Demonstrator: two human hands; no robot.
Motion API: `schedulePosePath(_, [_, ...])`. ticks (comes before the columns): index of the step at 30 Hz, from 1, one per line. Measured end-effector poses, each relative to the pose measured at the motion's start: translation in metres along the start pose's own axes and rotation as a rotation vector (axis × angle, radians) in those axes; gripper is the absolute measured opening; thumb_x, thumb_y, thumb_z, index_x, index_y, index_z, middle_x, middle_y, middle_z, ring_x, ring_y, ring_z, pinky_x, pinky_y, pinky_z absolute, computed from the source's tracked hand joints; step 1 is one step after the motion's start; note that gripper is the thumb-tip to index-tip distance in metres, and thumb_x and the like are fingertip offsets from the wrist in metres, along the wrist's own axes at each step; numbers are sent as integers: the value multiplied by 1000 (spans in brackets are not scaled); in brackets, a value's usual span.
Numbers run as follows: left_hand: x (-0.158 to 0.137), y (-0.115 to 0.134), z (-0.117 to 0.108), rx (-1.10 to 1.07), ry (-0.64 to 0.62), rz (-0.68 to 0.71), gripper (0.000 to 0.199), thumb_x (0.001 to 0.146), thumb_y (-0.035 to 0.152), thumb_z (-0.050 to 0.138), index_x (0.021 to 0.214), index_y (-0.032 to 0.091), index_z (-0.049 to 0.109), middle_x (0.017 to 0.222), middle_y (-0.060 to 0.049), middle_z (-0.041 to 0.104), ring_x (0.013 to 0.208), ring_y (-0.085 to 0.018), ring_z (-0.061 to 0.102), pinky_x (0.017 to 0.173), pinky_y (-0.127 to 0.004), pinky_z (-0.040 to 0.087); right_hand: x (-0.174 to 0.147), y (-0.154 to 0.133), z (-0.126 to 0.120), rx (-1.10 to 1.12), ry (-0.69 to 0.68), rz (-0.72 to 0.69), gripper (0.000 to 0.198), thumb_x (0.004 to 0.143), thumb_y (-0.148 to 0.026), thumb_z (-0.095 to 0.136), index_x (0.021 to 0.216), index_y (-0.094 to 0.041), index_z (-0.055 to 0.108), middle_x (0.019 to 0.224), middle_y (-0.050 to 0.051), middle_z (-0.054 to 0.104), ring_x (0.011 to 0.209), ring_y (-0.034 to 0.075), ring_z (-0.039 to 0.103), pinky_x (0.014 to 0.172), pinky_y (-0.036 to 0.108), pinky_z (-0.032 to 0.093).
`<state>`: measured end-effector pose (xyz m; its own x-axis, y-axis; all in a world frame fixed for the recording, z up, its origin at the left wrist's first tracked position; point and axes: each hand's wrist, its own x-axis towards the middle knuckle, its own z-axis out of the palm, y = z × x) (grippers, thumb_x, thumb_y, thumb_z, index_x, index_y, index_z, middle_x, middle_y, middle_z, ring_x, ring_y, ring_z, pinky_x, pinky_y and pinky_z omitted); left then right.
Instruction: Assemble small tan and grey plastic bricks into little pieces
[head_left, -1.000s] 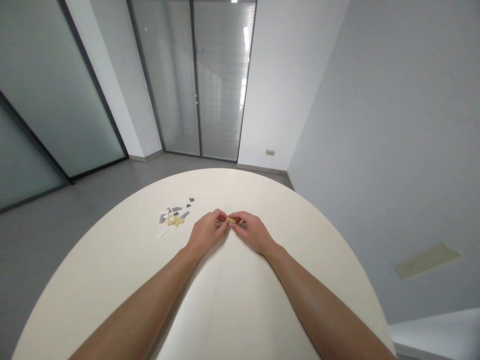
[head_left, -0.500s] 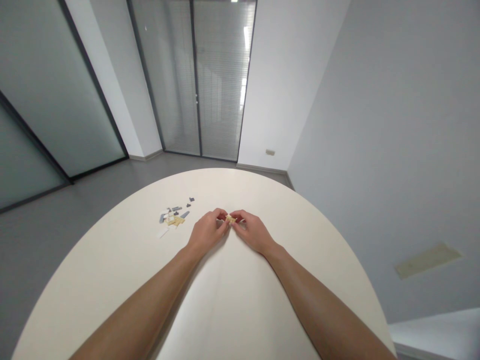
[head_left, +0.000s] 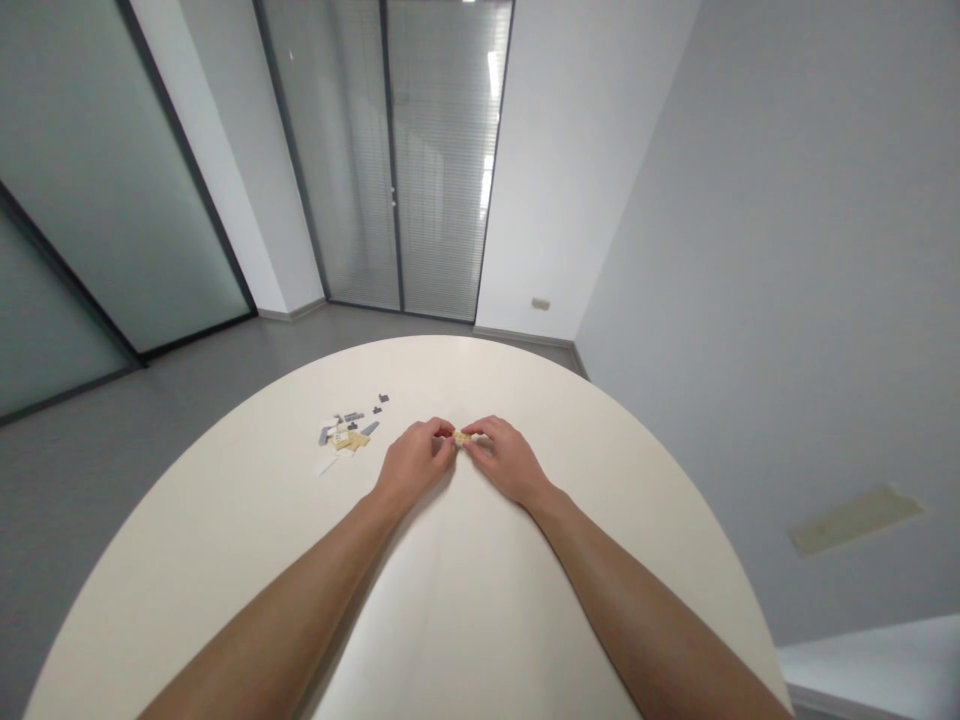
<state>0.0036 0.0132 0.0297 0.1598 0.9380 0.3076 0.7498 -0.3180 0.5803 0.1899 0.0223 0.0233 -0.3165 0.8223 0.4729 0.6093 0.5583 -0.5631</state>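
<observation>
A small tan building-block piece [head_left: 461, 438] sits between my two hands, just above or on the white table [head_left: 465, 560]; I cannot tell which. My left hand [head_left: 417, 457] pinches its left side with thumb and fingertips. On the opposite side, my right hand [head_left: 508, 460] grips it the same way. The fingertips cover much of the piece, so its exact shape is hidden. To the left of my left hand lies a loose pile of building-block pieces [head_left: 351, 440] in tan, white and grey.
Two small dark grey pieces [head_left: 384, 398] lie apart, behind the pile. A thin white piece [head_left: 328, 466] rests in front of it. The table's rounded edge [head_left: 442, 337] curves around the far side. Beyond stand a glass partition [head_left: 435, 200] and a grey wall [head_left: 787, 250].
The tan piece has turned slightly between my fingertips, and the right-hand fingers have shifted a little. Both arms and the pile stay in place.
</observation>
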Motion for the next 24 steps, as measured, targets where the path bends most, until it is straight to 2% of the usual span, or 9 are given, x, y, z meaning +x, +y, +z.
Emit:
schedulePosePath(8, [1,-7,5,30,24,22,23,89,26,53,106,19,67,106,-8,71,104,-24,62,89,-35,48,0,4,2,-53,-9,11,13,89,-22,64,101,-22,70,99,4,71,97,19,61,90,34,47])
schedulePosePath(15, [4,-9,7,38,10,83,24,86,23,55,105,20,71,105,-7,73,102,-25,62,92,-37,47,0,3,2,-35,-5,22,16,92,-34,63,100,-23,70,95,4,72,95,21,62,87,34,47])
schedulePosePath(24, [3,-9,6,42,9,93,23,88,27,56,105,20,71,107,-8,73,103,-26,61,93,-38,47,-1,2,1,-16,-27,31,17,91,-38,65,96,-23,71,95,4,73,95,21,63,88,35,47])
